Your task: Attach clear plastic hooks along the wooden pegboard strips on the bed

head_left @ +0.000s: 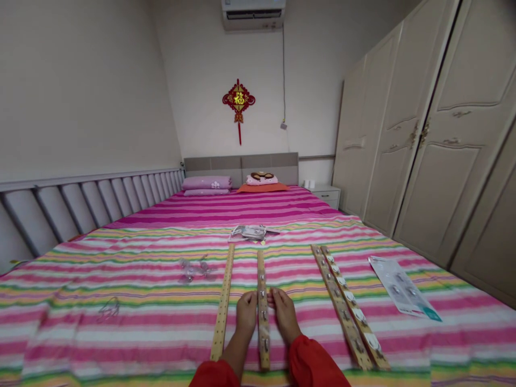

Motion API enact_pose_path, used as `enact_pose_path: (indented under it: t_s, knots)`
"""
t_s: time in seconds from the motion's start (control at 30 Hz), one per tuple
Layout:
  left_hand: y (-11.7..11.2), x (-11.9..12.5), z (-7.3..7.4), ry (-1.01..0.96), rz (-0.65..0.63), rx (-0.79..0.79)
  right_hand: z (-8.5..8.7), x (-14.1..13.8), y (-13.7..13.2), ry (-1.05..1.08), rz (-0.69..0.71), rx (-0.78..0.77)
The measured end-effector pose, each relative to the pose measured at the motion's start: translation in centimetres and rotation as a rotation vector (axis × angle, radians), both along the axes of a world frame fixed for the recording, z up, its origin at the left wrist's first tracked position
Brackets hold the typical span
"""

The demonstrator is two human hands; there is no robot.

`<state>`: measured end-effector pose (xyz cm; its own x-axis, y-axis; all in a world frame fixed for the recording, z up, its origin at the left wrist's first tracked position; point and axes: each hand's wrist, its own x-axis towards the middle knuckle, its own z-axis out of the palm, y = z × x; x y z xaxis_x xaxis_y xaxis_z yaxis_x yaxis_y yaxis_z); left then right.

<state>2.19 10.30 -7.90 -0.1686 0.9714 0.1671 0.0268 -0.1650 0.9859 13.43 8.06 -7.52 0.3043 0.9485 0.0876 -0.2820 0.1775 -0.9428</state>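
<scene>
A narrow wooden strip (263, 328) with several small metal hooks along its top lies lengthwise on the striped bedspread, between my hands. My left hand (246, 313) is closed at the strip's left edge, fingers curled against it. On the other side, my right hand (284, 313) has its fingertips pinched together close by the right edge; what is between them is too small to make out. Left of my left hand lies a bare wooden strip (221, 306) with rows of small holes. Two more strips rest at the right, one with metal hooks (336, 298) and one with white round pieces (357, 312).
A clear blister pack (403, 287) lies far right on the bedspread (153, 333). Crumpled clear plastic (197, 270), a thin wire-like loop (109, 308) and a clear bag (252, 232) lie left and beyond. Wardrobes (427, 134) stand along the right.
</scene>
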Motion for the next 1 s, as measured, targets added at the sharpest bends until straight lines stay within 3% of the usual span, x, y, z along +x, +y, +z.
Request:
enact_pose_path:
  t_s: [1.0]
  knots:
    - [-0.32,-0.29,0.35,0.059,-0.034,0.059,-0.20,-0.09,0.22,0.029,-0.009,0.006]
